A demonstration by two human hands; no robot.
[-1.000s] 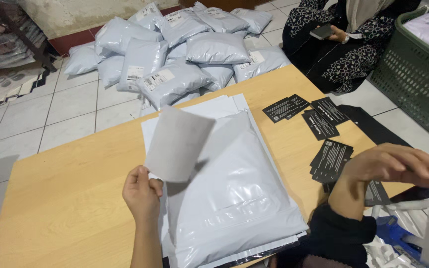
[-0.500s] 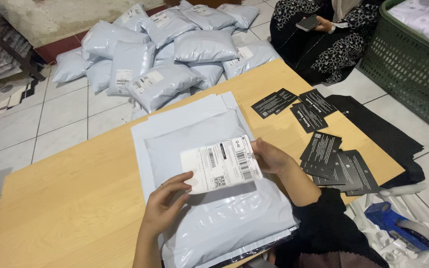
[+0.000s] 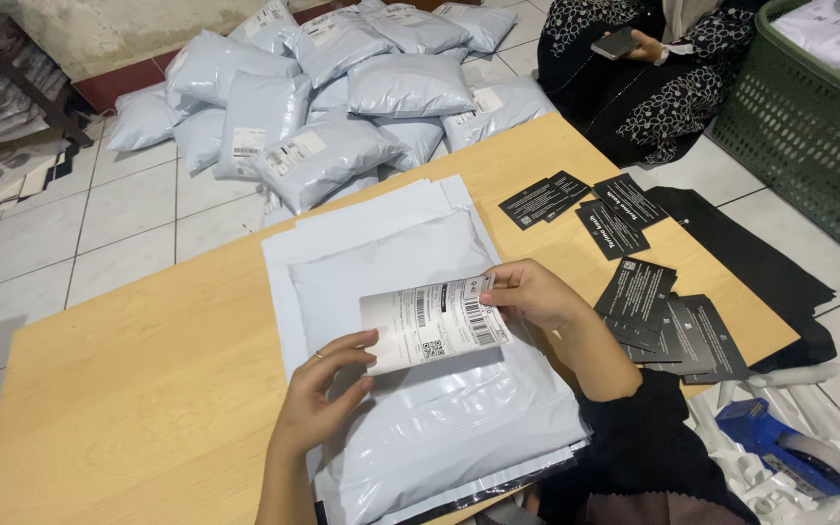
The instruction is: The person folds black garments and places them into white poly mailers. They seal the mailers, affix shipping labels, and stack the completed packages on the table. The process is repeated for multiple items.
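Note:
A white shipping label (image 3: pixel 435 322) with barcodes lies face up over a filled pale grey poly mailer (image 3: pixel 410 331). My left hand (image 3: pixel 323 389) pinches the label's lower left corner. At the label's right edge, my right hand (image 3: pixel 537 292) grips it with the fingers curled. The mailer rests on a stack of flat empty mailers (image 3: pixel 362 219) on the wooden table (image 3: pixel 128 389).
Black cards (image 3: pixel 663 311) lie scattered on the table's right side. A blue tape dispenser (image 3: pixel 794 457) sits at lower right. A pile of packed mailers (image 3: pixel 323 87) covers the tiled floor behind. A seated person (image 3: pixel 644 68) holds a phone beside a green basket (image 3: pixel 809 126).
The label, first held up blank side out in my left hand alone, was turned face up and brought down over the mailer. My right hand came in and took its right edge.

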